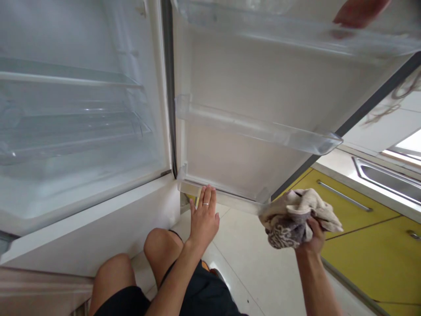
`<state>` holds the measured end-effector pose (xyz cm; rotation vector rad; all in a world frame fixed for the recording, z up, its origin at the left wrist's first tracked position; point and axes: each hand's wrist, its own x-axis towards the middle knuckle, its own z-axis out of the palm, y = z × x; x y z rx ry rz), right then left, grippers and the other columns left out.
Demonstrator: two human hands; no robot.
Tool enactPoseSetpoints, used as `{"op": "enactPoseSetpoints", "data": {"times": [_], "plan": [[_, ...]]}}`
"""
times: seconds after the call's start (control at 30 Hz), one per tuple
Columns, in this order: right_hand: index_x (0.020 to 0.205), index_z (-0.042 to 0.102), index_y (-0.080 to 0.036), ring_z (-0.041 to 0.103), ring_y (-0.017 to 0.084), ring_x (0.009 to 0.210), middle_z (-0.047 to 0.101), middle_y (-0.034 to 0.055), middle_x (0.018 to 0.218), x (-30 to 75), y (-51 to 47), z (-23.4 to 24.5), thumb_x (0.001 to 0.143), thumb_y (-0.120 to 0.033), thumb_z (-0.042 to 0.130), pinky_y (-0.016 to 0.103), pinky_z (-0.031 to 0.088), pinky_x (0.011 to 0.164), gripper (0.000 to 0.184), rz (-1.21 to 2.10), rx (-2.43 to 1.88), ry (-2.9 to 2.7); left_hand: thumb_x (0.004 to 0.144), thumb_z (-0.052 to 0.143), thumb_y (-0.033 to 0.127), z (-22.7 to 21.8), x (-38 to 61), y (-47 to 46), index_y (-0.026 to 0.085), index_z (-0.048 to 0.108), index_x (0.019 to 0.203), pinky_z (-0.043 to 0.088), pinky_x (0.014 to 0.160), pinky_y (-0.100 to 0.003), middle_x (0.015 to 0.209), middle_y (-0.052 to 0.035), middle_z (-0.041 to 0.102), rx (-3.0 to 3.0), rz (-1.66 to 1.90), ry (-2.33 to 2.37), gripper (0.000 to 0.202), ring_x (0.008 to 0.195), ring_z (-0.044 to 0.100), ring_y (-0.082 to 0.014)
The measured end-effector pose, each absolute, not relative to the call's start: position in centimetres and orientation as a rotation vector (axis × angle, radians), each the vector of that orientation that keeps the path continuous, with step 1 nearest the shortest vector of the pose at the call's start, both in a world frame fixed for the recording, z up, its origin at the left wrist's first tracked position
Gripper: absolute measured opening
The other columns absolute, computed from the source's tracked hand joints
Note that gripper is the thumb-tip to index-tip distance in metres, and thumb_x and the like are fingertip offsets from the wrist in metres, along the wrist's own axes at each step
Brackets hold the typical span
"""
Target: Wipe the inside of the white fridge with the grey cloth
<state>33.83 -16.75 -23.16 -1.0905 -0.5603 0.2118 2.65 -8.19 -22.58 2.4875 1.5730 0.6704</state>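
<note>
My left hand (204, 217), a ring on one finger, lies with its fingers stretched out against the lowest clear door shelf (235, 202) of an opened fridge door (243, 92). To the right, my right hand (312, 235) grips a crumpled beige and grey-brown cloth (299, 215) with a pale swirl pattern. The cloth is beside the right end of that lowest shelf; whether they touch I cannot tell. A middle clear door shelf (256, 127) runs across the door above both hands.
On the left the fridge interior (66, 184) shows glass shelves (59, 74). A red item (360, 13) sits by the upper door shelf (279, 30). Yellow cabinets (368, 254) and a steel sink (391, 180) stand on the right. Below is a tiled floor (250, 267).
</note>
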Motion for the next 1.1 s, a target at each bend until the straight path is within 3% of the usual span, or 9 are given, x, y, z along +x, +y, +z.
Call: {"op": "enactPoseSetpoints", "data": {"times": [0.13,0.3,0.43,0.67,0.9,1.03,1.1], "plan": [[0.101,0.076,-0.023,0.072,0.020,0.089,0.078,0.0024,0.101,30.4,-15.8,-17.9,0.065,-0.027,0.081,0.032,0.060,0.081,0.038,0.011,-1.391,-1.192,0.089,0.056,0.017,-22.6,2.6,-8.3,0.016,0.023,0.163,0.034,0.121,-0.065,0.171,-0.0136,0.024,2.485,0.711,1.566,0.082,0.159,0.021,-0.0300],[0.123,0.069,-0.021,0.068,0.027,0.115,0.073,0.0098,0.125,26.1,-8.9,-14.4,0.075,-0.017,0.056,0.040,0.054,0.100,0.049,-0.014,-1.523,-1.892,0.090,0.057,0.017,-22.6,2.3,-8.6,0.013,0.025,0.162,0.036,0.121,-0.063,0.170,-0.0149,0.026,2.493,0.739,1.563,0.079,0.159,0.023,-0.0294],[0.130,0.066,-0.020,0.067,0.029,0.120,0.071,0.0113,0.130,21.7,-3.3,-13.4,0.075,-0.012,0.053,0.037,0.052,0.100,0.057,0.108,-1.763,-2.196,0.088,0.059,0.016,-22.7,2.2,-8.7,0.013,0.028,0.161,0.034,0.123,-0.061,0.169,-0.0160,0.029,2.507,0.767,1.547,0.079,0.159,0.023,-0.0287],[0.137,0.060,-0.021,0.064,0.026,0.122,0.068,0.0085,0.137,13.0,3.7,-11.8,0.087,-0.014,0.050,0.035,0.050,0.098,0.052,0.013,-1.466,-2.700,0.088,0.057,0.015,-23.2,3.3,-8.7,0.008,0.036,0.156,0.037,0.122,-0.057,0.164,-0.0201,0.039,2.446,0.821,1.689,0.072,0.155,0.032,-0.0295],[0.129,0.067,-0.021,0.066,0.025,0.119,0.072,0.0086,0.130,9.9,8.0,-15.0,0.100,-0.021,0.043,0.033,0.051,0.097,0.037,-0.037,-1.290,-3.087,0.089,0.054,0.015,-23.3,3.6,-9.0,0.013,0.027,0.162,0.037,0.122,-0.059,0.169,-0.0154,0.029,2.494,0.777,1.789,0.078,0.158,0.025,-0.0295],[0.128,0.069,-0.022,0.069,0.025,0.117,0.073,0.0082,0.129,10.1,7.9,-15.2,0.099,-0.019,0.047,0.033,0.053,0.093,0.036,-0.002,-1.301,-3.155,0.088,0.053,0.014,-23.4,2.9,-9.1,0.015,0.025,0.163,0.037,0.121,-0.061,0.171,-0.0123,0.024,2.516,0.721,1.780,0.080,0.158,0.023,-0.0289],[0.125,0.070,-0.020,0.071,0.027,0.112,0.075,0.0108,0.124,11.0,7.3,-14.6,0.094,-0.019,0.056,0.033,0.055,0.089,0.034,0.004,-1.334,-3.196,0.090,0.052,0.015,-23.3,2.7,-9.0,0.015,0.022,0.163,0.038,0.120,-0.062,0.171,-0.0112,0.022,2.528,0.702,1.758,0.080,0.159,0.023,-0.0284]]}}
